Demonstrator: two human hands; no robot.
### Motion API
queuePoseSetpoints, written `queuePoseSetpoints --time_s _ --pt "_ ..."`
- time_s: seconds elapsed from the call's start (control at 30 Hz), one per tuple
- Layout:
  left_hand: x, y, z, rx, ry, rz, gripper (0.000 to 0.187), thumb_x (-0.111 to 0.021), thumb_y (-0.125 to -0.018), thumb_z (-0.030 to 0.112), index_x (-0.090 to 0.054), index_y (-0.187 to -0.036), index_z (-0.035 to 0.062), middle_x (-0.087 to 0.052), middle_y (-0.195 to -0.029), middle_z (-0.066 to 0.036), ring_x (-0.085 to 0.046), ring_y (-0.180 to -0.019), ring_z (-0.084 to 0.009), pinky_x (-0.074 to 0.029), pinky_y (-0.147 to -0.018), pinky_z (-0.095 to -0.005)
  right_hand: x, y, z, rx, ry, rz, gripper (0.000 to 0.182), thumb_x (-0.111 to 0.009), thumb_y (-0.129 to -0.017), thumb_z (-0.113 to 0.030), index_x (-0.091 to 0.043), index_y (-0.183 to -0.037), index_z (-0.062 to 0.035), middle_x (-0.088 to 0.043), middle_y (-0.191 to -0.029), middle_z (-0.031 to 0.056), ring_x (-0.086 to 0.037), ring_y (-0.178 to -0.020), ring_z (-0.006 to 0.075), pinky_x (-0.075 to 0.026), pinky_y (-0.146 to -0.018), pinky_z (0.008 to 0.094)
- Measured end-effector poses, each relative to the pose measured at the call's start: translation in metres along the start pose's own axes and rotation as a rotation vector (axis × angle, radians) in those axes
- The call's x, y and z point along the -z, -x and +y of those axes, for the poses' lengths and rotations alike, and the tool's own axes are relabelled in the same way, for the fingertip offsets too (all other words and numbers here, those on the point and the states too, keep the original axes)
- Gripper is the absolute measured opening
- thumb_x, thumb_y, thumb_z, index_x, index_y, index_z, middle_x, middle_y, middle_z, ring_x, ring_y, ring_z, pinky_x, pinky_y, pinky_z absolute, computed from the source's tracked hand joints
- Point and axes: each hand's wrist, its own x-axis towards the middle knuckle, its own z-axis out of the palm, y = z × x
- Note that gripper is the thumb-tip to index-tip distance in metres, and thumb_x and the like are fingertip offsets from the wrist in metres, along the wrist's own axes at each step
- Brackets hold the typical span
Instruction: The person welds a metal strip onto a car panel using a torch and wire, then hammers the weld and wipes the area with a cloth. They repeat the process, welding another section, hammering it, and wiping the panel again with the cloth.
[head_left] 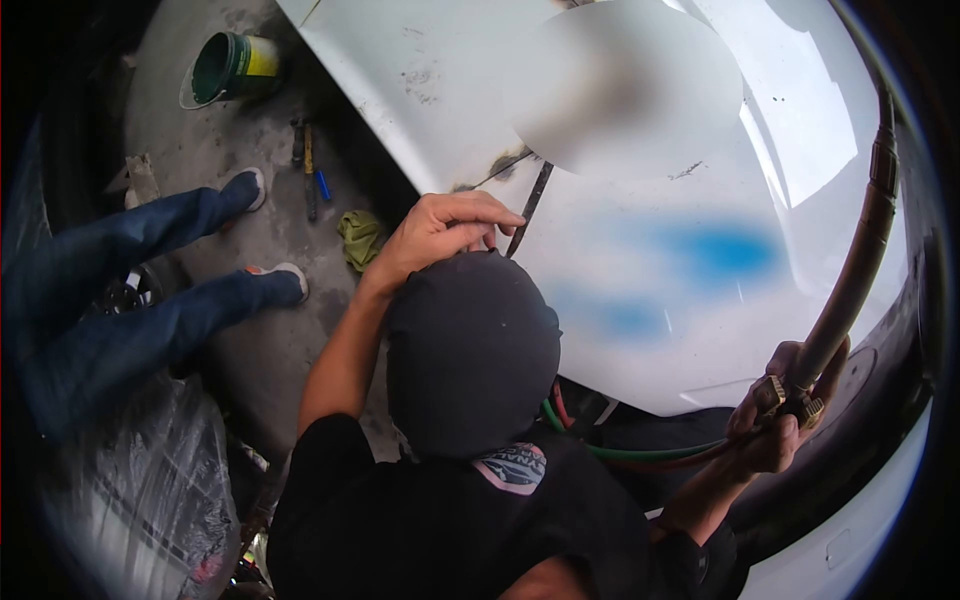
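Observation:
My left hand [445,228] is closed beside the white metal panel [440,125], its fingertips on a dark thin rod [533,205]. The rod's far end meets a scorched seam [508,163] in the panel. A rounded dark grey cloth shape [472,355] hides the lower part of my left fingers. At the right, my right hand [775,420] is wrapped around the valve end of a gas torch [850,250]. Brass valve knobs [770,392] show between the fingers. From it, green and red hoses [660,453] run left. The torch's tip cannot be made out.
Another person's legs in jeans [130,240] stretch in from the left. On the concrete floor are a green bucket [235,68], a yellow-handled tool [309,165], a blue marker-like stick [322,184] and a green rag [358,240]. Clear plastic sheeting [150,490] lies lower left.

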Motion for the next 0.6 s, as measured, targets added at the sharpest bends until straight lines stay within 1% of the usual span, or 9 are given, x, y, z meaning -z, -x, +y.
queuePoseSetpoints --time_s 0.13,0.17,0.23,0.3,0.33,0.43,0.47,0.57,0.6 --pt "0.003 0.004 0.003 -0.033 -0.005 -0.015 0.039 -0.055 -0.088 -0.001 -0.077 -0.120 0.0018 -0.071 -0.113 -0.010 -0.064 -0.090 -0.0143 -0.053 -0.081 -0.0280 -0.001 -0.003 0.000 0.048 0.039 0.016 0.110 -0.079 -0.079 -0.032 -0.017 -0.162 0.0037 -0.054 -0.094 0.0217 -0.061 -0.053 0.0111 -0.054 -0.040 0.0224" --pt "0.003 0.002 0.001 -0.021 -0.002 0.006 0.039 -0.055 -0.088 -0.001 -0.077 -0.120 0.0018 -0.071 -0.113 -0.010 -0.064 -0.090 -0.0143 -0.053 -0.081 -0.0280 0.000 -0.002 0.001 0.057 0.121 0.022 0.111 -0.080 -0.079 -0.035 -0.018 -0.161 0.0040 -0.053 -0.096 0.0204 -0.054 -0.053 0.0086 -0.045 -0.037 0.0191" --pt "0.006 -0.002 -0.011 -0.104 -0.100 -0.066 0.036 -0.057 -0.090 0.001 -0.076 -0.120 0.0014 -0.072 -0.114 -0.010 -0.066 -0.096 -0.0175 -0.053 -0.089 -0.0305 -0.005 -0.003 0.007 0.060 0.094 -0.029 0.099 -0.075 -0.087 -0.031 -0.019 -0.157 0.0087 -0.046 -0.101 0.0178 -0.044 -0.050 0.0070 -0.029 -0.036 0.0189" --pt "0.008 -0.005 -0.024 -0.148 -0.033 -0.073 0.035 -0.058 -0.091 0.003 -0.075 -0.121 0.0005 -0.074 -0.115 -0.010 -0.068 -0.101 -0.0186 -0.052 -0.095 -0.0318 -0.004 -0.009 0.020 0.131 0.107 0.055 0.092 -0.072 -0.088 -0.031 -0.021 -0.152 0.0106 -0.046 -0.103 0.0174 -0.043 -0.047 0.0075 -0.029 -0.034 0.0197" --pt "0.007 -0.001 -0.024 -0.120 0.037 -0.075 0.034 -0.058 -0.092 0.004 -0.075 -0.122 0.0003 -0.075 -0.115 -0.011 -0.068 -0.103 -0.0181 -0.052 -0.097 -0.0314 0.005 -0.010 0.024 0.120 0.122 -0.018 0.089 -0.069 -0.089 -0.032 -0.022 -0.151 0.0111 -0.046 -0.103 0.0170 -0.043 -0.047 0.0075 -0.029 -0.034 0.0199" --pt "0.003 0.009 -0.026 -0.066 0.145 -0.059 0.033 -0.058 -0.094 0.005 -0.075 -0.122 0.0002 -0.076 -0.115 -0.010 -0.068 -0.107 -0.0175 -0.051 -0.100 -0.0308 0.065 -0.002 0.023 -0.200 0.036 -0.054 0.092 -0.074 -0.085 -0.040 -0.031 -0.145 0.0147 -0.042 -0.092 0.0088 -0.033 -0.060 0.0102 -0.032 -0.052 0.0180" --pt "0.001 0.012 -0.025 -0.030 0.200 -0.026 0.034 -0.059 -0.093 0.003 -0.076 -0.122 -0.0003 -0.075 -0.114 -0.012 -0.067 -0.105 -0.0182 -0.051 -0.098 -0.0310 0.074 0.001 0.024 -0.170 0.113 0.035 0.089 -0.071 -0.086 -0.038 -0.031 -0.145 0.0153 -0.042 -0.091 0.0090 -0.032 -0.059 0.0097 -0.031 -0.052 0.0183" --pt "0.002 0.013 -0.028 -0.025 0.228 -0.002 0.034 -0.060 -0.091 0.001 -0.076 -0.121 -0.0001 -0.074 -0.114 -0.013 -0.067 -0.106 -0.0185 -0.051 -0.097 -0.0307 -0.001 -0.016 0.020 0.048 0.214 -0.076 0.091 -0.067 -0.091 -0.037 -0.018 -0.152 0.0109 -0.046 -0.100 0.0152 -0.041 -0.042 0.0074 -0.028 -0.030 0.0202" --pt "0.002 0.012 -0.031 -0.054 0.198 -0.003 0.033 -0.060 -0.091 0.002 -0.077 -0.120 0.0007 -0.074 -0.117 -0.013 -0.067 -0.108 -0.0181 -0.052 -0.098 -0.0304 -0.002 -0.018 0.020 0.092 0.239 -0.055 0.093 -0.066 -0.091 -0.037 -0.016 -0.153 0.0114 -0.046 -0.097 0.0147 -0.041 -0.042 0.0074 -0.027 -0.030 0.0200"
